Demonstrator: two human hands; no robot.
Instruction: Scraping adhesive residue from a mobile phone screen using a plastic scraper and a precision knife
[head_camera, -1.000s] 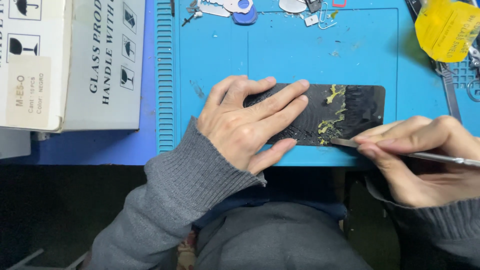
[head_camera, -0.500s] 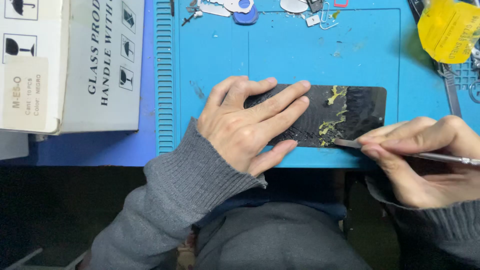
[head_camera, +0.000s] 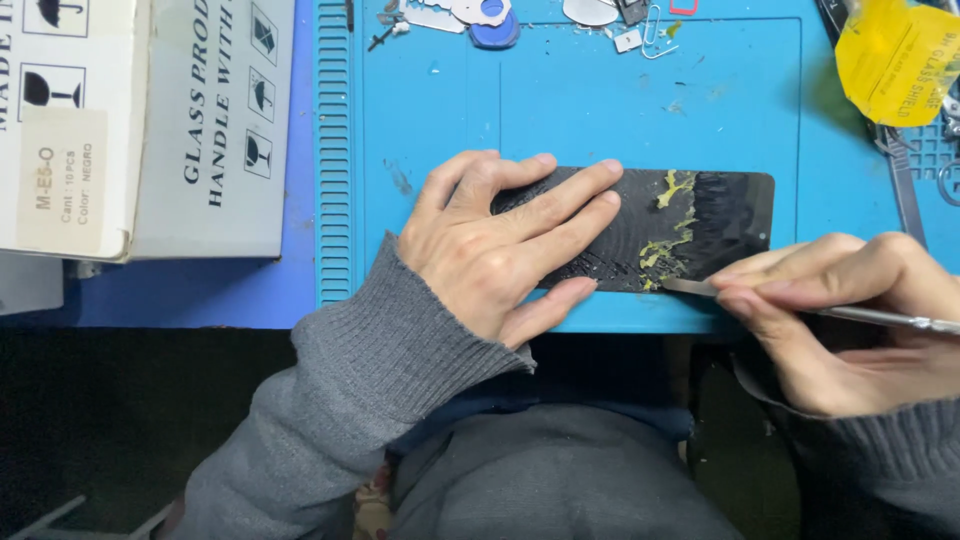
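White cardboard box (head_camera: 150, 120) sat well left of my left fingers, black symbols and a pale tan rectangular label on it, its near side grey-white. Yellow crinkled plastic bag (head_camera: 895, 65) lay up past my right knuckles, at the far right corner. Small metal bits and a blue round piece (head_camera: 495, 32) were scattered beyond my left fingertips at the top of the blue mat (head_camera: 560, 100).

My left hand (head_camera: 500, 250) lay flat, fingers spread and pressing down on the black glass panel (head_camera: 700, 225), which lay on the mat under them and ran out to the right. Yellow glue smears (head_camera: 665, 245) sat just past my left fingertips. My right hand (head_camera: 850, 320) was pinched closed on a thin metal blade (head_camera: 690, 286), tip touching the panel's near edge beside the glue.

Versus half a second ago: almost nothing differed, both hands in the same spots, blade tip at the same edge.
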